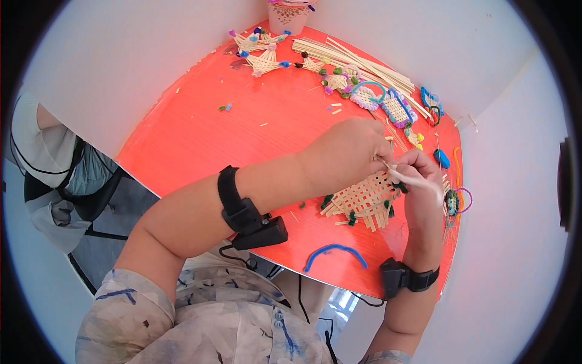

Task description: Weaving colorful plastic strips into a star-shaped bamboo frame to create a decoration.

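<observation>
A woven mat [362, 202] of pale flat strips lies on the red table, with dark green fuzzy pipe-cleaner pieces along its edges. Over its far right corner my two hands meet. My left hand [357, 147] is closed, pinching a thin pale strip [384, 162] at its fingertips. Close beside it, my right hand [422, 176] is also closed, thumb and forefinger pressed together at the same strip. Whether that strip belongs to the mat is hidden by my fingers. Nearer to me, a curved blue pipe cleaner [335, 249] rests on the table.
Woven stars [264, 61] and small woven pieces trimmed in colour [397, 110] line the table's far side. Loose pale strips [357, 64] lie behind them, near a pink pot [288, 17]. At the right edge are a blue oval thing [441, 159] and an orange pipe cleaner [458, 167].
</observation>
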`<state>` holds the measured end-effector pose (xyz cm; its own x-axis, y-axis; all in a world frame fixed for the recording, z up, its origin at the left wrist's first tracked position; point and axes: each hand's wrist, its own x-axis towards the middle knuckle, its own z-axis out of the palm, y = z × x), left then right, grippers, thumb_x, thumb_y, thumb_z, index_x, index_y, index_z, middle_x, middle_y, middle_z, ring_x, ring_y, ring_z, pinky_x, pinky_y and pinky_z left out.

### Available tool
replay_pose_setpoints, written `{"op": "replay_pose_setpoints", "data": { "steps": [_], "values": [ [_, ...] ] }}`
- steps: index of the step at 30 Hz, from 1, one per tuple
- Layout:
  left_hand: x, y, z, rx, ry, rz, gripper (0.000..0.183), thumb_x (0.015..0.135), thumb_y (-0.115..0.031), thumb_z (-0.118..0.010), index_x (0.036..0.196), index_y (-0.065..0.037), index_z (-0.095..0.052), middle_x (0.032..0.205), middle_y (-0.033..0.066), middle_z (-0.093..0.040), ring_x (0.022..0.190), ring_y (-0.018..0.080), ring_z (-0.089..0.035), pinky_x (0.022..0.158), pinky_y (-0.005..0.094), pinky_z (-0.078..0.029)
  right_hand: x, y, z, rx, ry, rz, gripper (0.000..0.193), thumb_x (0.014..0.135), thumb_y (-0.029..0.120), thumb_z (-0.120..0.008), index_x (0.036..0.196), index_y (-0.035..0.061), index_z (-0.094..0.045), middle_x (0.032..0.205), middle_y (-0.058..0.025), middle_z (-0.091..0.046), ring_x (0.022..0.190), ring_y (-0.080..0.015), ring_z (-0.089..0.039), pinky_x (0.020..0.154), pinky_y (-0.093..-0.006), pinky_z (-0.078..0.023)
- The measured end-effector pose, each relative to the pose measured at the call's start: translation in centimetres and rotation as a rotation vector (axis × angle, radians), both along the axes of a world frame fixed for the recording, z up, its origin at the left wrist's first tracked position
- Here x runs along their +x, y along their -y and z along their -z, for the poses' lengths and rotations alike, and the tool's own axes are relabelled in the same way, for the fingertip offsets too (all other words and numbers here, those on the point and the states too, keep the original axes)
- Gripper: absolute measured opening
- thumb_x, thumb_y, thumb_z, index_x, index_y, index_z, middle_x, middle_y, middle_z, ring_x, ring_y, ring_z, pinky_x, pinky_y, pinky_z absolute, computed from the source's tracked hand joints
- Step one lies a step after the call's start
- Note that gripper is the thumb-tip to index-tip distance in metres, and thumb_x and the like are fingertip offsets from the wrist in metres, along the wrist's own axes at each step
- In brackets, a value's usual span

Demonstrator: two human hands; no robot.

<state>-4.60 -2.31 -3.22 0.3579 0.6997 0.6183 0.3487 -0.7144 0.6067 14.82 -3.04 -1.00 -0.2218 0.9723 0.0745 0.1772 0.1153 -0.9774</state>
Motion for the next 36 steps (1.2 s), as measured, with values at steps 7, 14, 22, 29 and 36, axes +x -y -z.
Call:
{"op": "replay_pose_setpoints", "data": {
  "steps": [7,14,22,29,36],
  "values": [
    [0.0,-0.4,0.8,-0.014,-0.047,-0.037,0.012,0.075,-0.008,-0.074,0.088,-0.005,-0.074,0.077,0.0101,-0.060,0.070,0.0255,-0.062,0.062,0.0364,-0.050,-0.5,-0.1,0.2,-0.092,0.030,0.023,0.010,0.086,0.010,-0.064,0.083,0.0002,-0.061,0.074,-0.0013,-0.060,0.063,-0.0074,-0.056,0.055,-0.0226,-0.044],
    [0.2,-0.3,0.7,-0.091,-0.137,0.001,0.011,0.075,-0.009,-0.074,0.085,-0.005,-0.073,0.076,0.0102,-0.060,0.071,0.0269,-0.062,0.063,0.0386,-0.051,0.5,0.2,-1.1,0.400,0.525,-0.157,0.009,0.084,0.004,-0.067,0.090,-0.0006,-0.062,0.074,-0.0014,-0.059,0.063,-0.0079,-0.057,0.056,-0.0246,-0.045],
    [0.0,-0.8,0.6,-0.152,-0.047,0.091,0.011,0.075,-0.009,-0.074,0.085,-0.005,-0.073,0.077,0.0093,-0.062,0.070,0.0238,-0.063,0.062,0.0349,-0.050,0.7,-0.4,0.0,-0.005,0.341,-0.069,0.011,0.090,0.009,-0.058,0.082,0.0012,-0.058,0.072,0.0012,-0.056,0.064,-0.0047,-0.052,0.056,-0.0222,-0.041],
    [-0.4,-0.9,0.7,-0.202,-0.075,0.062,0.010,0.076,-0.009,-0.074,0.085,-0.004,-0.073,0.078,0.0090,-0.063,0.071,0.0221,-0.063,0.063,0.0339,-0.050,-0.5,0.1,-0.6,-0.104,0.091,-0.059,0.008,0.093,0.007,-0.057,0.093,-0.0004,-0.061,0.074,0.0039,-0.057,0.072,-0.0039,-0.055,0.065,-0.0205,-0.044],
    [-0.4,-0.8,0.4,-0.262,-0.119,0.086,0.011,0.076,-0.010,-0.074,0.085,-0.004,-0.074,0.078,0.0098,-0.064,0.071,0.0225,-0.063,0.064,0.0341,-0.051,0.1,0.2,-0.8,0.147,0.428,-0.124,0.005,0.090,0.001,-0.058,0.090,-0.0012,-0.062,0.069,0.0016,-0.056,0.064,-0.0055,-0.056,0.058,-0.0223,-0.047]
  ]
}}
